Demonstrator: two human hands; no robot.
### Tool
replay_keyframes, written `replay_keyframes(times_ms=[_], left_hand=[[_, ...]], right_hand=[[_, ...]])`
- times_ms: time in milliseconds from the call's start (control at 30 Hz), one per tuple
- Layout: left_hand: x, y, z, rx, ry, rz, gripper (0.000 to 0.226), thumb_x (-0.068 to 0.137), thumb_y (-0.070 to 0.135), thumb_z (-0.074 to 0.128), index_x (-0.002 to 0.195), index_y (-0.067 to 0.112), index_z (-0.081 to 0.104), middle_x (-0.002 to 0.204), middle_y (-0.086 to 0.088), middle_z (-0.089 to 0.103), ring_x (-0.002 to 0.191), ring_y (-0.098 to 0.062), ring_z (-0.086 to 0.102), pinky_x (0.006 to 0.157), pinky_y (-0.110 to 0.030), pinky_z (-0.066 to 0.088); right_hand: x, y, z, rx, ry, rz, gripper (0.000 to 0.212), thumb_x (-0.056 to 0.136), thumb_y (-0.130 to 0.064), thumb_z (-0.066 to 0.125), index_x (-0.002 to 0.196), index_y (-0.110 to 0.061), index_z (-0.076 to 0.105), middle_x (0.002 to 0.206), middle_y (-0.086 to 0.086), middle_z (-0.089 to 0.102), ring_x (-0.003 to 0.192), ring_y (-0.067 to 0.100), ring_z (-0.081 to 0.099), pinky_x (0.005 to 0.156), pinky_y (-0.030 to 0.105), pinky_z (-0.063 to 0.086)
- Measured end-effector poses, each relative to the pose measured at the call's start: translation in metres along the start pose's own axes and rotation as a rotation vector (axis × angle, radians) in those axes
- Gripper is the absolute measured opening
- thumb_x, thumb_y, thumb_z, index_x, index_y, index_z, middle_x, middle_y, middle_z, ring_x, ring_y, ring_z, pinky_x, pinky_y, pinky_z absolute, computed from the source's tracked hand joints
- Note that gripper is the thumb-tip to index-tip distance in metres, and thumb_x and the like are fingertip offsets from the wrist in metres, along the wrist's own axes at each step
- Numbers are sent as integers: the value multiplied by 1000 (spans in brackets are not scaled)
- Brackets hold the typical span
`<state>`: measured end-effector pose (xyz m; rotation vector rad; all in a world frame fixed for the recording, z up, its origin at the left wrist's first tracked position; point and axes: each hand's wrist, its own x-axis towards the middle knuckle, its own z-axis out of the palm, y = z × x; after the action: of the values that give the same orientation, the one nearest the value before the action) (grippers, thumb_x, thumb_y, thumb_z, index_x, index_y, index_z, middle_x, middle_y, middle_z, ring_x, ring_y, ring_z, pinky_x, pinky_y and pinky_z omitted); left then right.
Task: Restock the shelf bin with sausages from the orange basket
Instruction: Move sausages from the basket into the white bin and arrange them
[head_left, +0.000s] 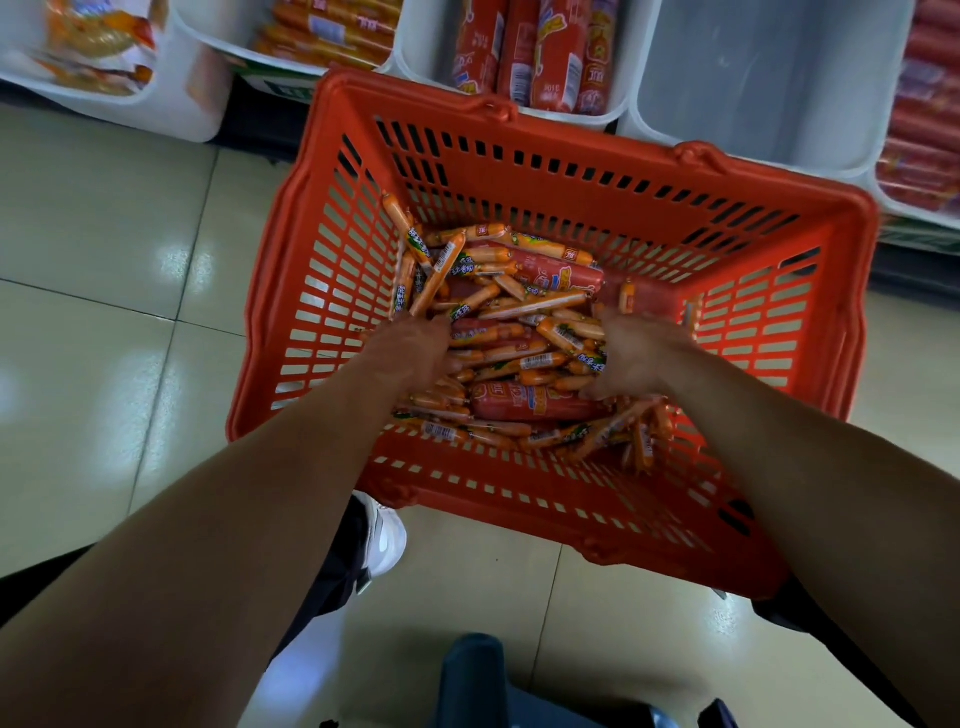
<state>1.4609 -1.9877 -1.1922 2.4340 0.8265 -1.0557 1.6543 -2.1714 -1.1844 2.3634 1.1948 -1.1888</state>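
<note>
The orange basket (566, 171) stands on the floor below me, holding a heap of small orange sausages (519, 312) and a few thick red ones (535, 402). My left hand (410, 348) is pushed into the pile's left side, fingers buried among the sausages. On the right side of the pile, my right hand (636, 356) digs in as well, fingers curled around several small sausages. An empty white shelf bin (763, 78) sits just behind the basket at the upper right.
White bins line the shelf: one with thick red sausages (530, 52), one with orange sausages (332, 31), one with snack packs (98, 47), and red sausages (924, 104) at far right. My shoe (384, 535) is beside the basket on tiled floor.
</note>
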Motion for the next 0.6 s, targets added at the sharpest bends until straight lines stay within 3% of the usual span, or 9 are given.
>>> replay_keyframes(times_ms=[67,133,200,267,367,467,600], left_hand=[[-3,0,1,-122,16,5,44,100,46,50,127,11,47,122,-15,59,111,-33,56,87,-43,47],[-5,1,1,-312,52,-8,49,100,47,47,135,13,45,121,-13,61,107,-31,60,85,-42,50],[-2,4,3,-412,93,-12,50,100,47,49,140,18,42,124,-10,61,109,-30,60,90,-46,52],[1,9,5,-447,84,-30,51,98,42,55,140,19,40,127,-9,59,111,-29,59,92,-47,51],[7,9,9,-379,63,-16,61,93,45,61,142,18,37,142,-9,47,126,-31,50,102,-49,44],[9,6,9,-379,35,24,69,87,49,68,141,15,40,144,-9,46,126,-29,50,101,-48,45],[8,5,5,-407,-14,17,86,82,42,77,150,14,32,144,-8,48,128,-27,50,100,-39,46]], right_hand=[[-8,-4,0,69,-13,31,117,70,-57,83,158,-18,16,151,8,46,139,32,41,110,48,32],[-12,-5,5,155,6,64,112,71,-56,83,157,-20,21,144,5,53,133,30,47,111,54,28],[-13,-7,12,260,54,63,105,67,-56,85,150,-20,32,126,4,62,108,25,61,95,42,45],[-12,-11,18,335,120,58,99,67,-53,86,147,-19,37,122,5,63,102,25,64,80,31,46],[-10,-17,22,370,187,95,100,68,-55,85,148,-21,36,132,6,61,119,30,58,93,38,44],[-5,-18,23,294,134,97,103,65,-62,83,146,-17,37,137,9,58,128,33,52,109,46,34],[-3,-17,17,242,100,116,102,65,-65,82,144,-15,39,131,9,62,126,33,54,110,48,35]])
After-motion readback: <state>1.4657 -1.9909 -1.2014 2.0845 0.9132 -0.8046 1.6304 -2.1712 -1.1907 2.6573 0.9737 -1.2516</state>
